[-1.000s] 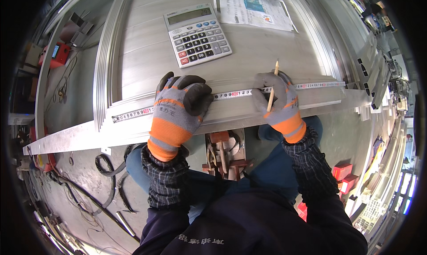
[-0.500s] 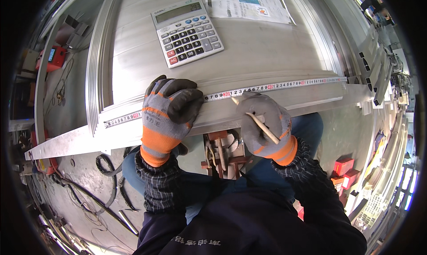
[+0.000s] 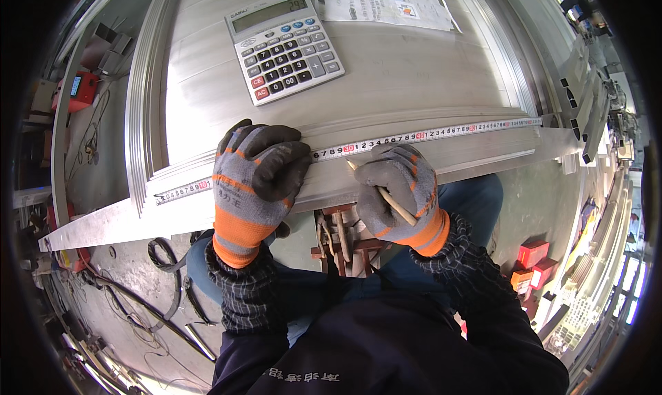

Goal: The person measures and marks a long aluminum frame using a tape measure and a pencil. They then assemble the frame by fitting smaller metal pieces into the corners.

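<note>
At the far left, a small red device (image 3: pixel 77 92) is sitting on a side shelf, and black cables (image 3: pixel 162 254) are trailing over the floor below. On the table (image 3: pixel 414 71), a long metal profile (image 3: pixel 96 223) is running left to right, with a tape (image 3: pixel 427 134) lying flat along it. The left hand (image 3: pixel 252 188), in a grey and orange glove, is pressing palm-down on the tape, its fingers (image 3: pixel 272 154) lying spread and flat, holding the tape against the profile. Above it, a grey calculator (image 3: pixel 284 43) with dark keys and a few red and blue ones is resting on the table. Just right of the left hand, the right hand (image 3: pixel 396 195) is closing its fingers (image 3: pixel 383 167) around a pencil (image 3: pixel 381 192), whose tip is touching the profile right below the tape's edge. At the top, right of the calculator, a white printed sheet (image 3: pixel 386 2) with a blue patch is lying on the table. Lower right, on the floor, small red boxes (image 3: pixel 534 254) are standing beside the person's knee.
</note>
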Motion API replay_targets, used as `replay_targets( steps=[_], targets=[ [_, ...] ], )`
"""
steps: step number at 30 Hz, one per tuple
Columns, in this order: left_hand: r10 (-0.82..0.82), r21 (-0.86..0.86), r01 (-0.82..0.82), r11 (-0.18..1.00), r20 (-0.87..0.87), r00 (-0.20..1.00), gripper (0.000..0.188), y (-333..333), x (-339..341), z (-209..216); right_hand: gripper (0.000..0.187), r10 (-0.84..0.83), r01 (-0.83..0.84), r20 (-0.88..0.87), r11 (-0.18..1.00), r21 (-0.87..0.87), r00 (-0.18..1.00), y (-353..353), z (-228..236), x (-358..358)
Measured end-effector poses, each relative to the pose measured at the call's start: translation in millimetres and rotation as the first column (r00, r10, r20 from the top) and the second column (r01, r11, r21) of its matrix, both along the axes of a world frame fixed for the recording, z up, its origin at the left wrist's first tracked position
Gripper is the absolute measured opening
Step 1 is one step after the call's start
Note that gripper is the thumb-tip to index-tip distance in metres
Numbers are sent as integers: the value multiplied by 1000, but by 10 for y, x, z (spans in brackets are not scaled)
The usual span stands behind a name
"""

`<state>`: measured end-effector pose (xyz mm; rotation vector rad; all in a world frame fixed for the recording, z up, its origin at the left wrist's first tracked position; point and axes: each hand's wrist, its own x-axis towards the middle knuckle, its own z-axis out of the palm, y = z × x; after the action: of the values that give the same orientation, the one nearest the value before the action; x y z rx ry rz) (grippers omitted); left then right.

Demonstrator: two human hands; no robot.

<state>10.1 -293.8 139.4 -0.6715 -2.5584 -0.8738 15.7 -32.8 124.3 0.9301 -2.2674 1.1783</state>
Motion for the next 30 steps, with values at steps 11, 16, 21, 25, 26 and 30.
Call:
replay_targets(
  steps=[11, 16, 21, 25, 26, 30],
  targets=[
    [6, -10, -6, 1000, 1, 1000, 19, -11, 7, -13, 24, -11, 11, 6, 999, 34, 1000, -10, 25, -1],
    [14, -19, -14, 1000, 11, 1000, 19, 3, 8, 9, 24, -5, 5, 19, 1000, 27, 1000, -9, 27, 0],
    [12, -21, -12, 1000, 10, 1000, 19, 1, 7, 0, 27, 30, -30, 12, 999, 35, 999, 32, 23, -3],
    [10, -25, -10, 1000, 5, 1000, 19, 1, 11, 5, 29, 21, -22, 27, 999, 31, 999, 18, 73, 0],
    [9, -22, -9, 1000, 10, 1000, 19, 0, 10, 3, 27, 16, -16, 13, 999, 34, 1000, 11, 58, -4],
    [16, -15, -16, 1000, 17, 1000, 20, 2, 16, 3, 24, -7, 7, -1, 999, 44, 1000, -2, 44, -5]
  ],
)
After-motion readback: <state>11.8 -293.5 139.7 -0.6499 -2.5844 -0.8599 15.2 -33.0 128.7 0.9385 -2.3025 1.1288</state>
